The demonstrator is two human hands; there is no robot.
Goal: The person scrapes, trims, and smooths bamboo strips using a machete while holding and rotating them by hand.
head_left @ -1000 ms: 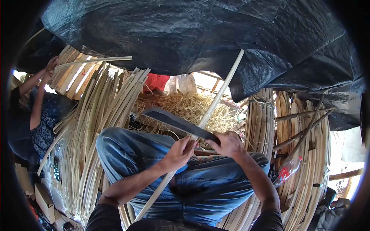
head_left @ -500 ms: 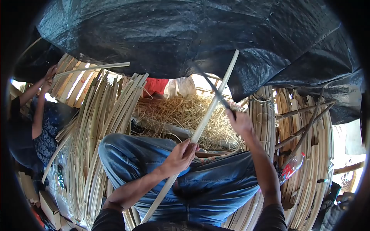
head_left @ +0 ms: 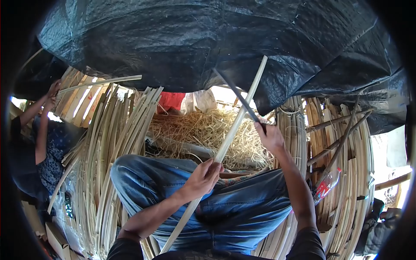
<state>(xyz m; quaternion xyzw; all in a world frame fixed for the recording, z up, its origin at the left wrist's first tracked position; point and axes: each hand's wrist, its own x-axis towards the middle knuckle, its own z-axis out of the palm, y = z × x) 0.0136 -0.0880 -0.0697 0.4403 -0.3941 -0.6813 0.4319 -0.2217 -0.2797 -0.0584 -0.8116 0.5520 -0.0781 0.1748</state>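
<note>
Pale wooden strip (head_left: 228, 141) slants across the seated person's lap, over blue jeans (head_left: 149, 186), and out past the knees. Beyond the knees lies a heap of straw-like shavings (head_left: 195, 125), with red cloth (head_left: 171, 102) and whitish cloth (head_left: 199, 101) behind it. Black plastic sheeting (head_left: 173, 34) hangs low overhead and backs the strip's far end. On the left stands a dense bundle of long split strips (head_left: 112, 143); on the right, more strips (head_left: 292, 130) are bound near their tops, close to crossed poles (head_left: 338, 147) and a clear bottle with a red label (head_left: 327, 185). Farther left, a co-worker's hands (head_left: 52, 93) grip another strip (head_left: 106, 81).

Of the person's own hands, the left hand (head_left: 202, 178) is closed around the strip near its middle, its forearm angled up over the thigh. The right hand (head_left: 271, 138), reaching farther forward, is curled tightly about the handle of a long knife (head_left: 229, 84). Its dark blade, seen nearly edge-on, points up and left and crosses the strip's upper part; whether they touch, I cannot tell.

The strip's long axis runs diagonally, far end up and right, near end down and left toward the person's body.
</note>
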